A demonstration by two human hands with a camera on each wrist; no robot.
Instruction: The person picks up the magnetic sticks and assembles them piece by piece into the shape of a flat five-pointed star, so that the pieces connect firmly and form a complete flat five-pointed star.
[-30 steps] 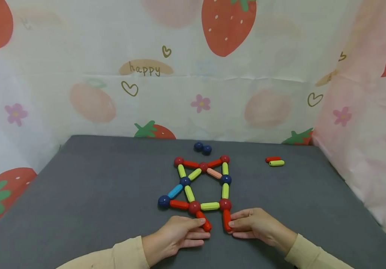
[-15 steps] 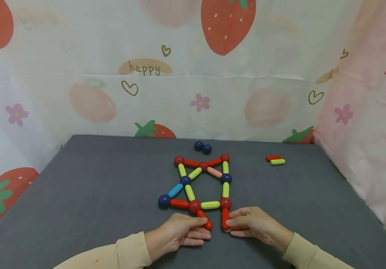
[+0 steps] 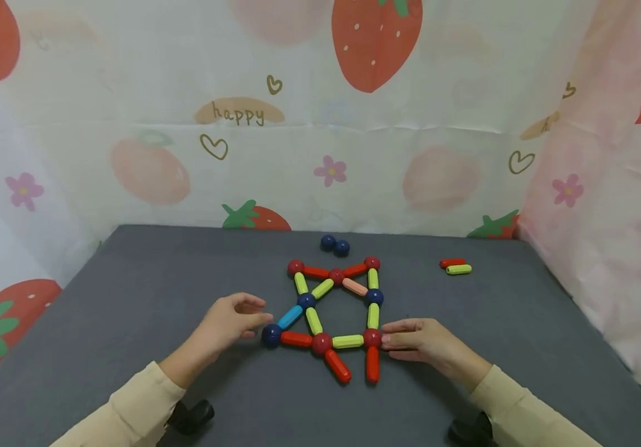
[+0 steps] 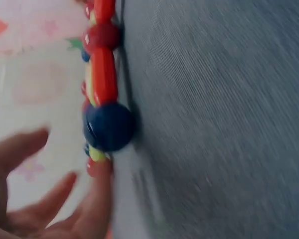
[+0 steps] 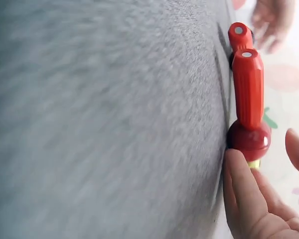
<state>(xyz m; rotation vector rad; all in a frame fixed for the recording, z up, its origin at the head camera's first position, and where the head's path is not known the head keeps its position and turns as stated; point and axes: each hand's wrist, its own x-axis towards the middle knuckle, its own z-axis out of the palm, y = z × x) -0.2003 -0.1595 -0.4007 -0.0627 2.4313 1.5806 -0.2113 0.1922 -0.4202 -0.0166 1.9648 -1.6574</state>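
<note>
A flat frame of magnetic rods and balls lies on the dark grey table (image 3: 186, 273). Its left corner is a dark blue ball (image 3: 271, 335), joined to a light blue rod (image 3: 290, 317) and a red rod (image 3: 296, 339). My left hand (image 3: 225, 326) is beside that corner, fingers spread and gripping nothing. At the lower right corner, straight fingertips of my right hand (image 3: 435, 344) touch a dark red ball (image 5: 249, 141), its thumb held away. Two red rods, the left one slanted (image 3: 338, 366) and the right one straight (image 3: 372, 364), point toward me with free ends.
Two loose dark blue balls (image 3: 335, 245) sit behind the frame. A loose red rod (image 3: 452, 263) and a yellow-green rod (image 3: 458, 269) lie together at the back right. Strawberry-printed cloth (image 3: 276, 167) hangs behind the table and along its sides.
Both hands have let go of the two red rods at the front. The left hand moved left and back to the blue corner ball; the right moved back slightly to the red ball.
</note>
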